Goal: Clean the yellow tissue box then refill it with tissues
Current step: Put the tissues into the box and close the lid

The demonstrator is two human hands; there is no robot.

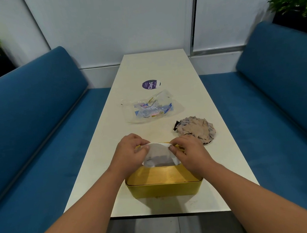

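Yellow plastic marks the tissue box, which sits at the near end of the white counter, close to its front edge, with a wooden lid on top.

From the head camera, the only view: both hands are over the far part of the lid. The left hand and the right hand each have a closed grip, pinching one side of a white tissue that rises from the lid's slot. An emptied clear tissue wrapper lies further along the counter, and a crumpled brownish cloth rests just beyond the right hand.

Risks, as I judge them:
- Thin tissue pinched from two sides could tear if the hands pull apart or upward unevenly.
- A strong upward pull might drag several sheets through the slot, or lift the lid if it is only resting in place.
- With the box near the counter's edge, a tug toward the person could slide it off.
- If the soiled-looking cloth is brushed by the right wrist, it could dirty the fresh tissue.
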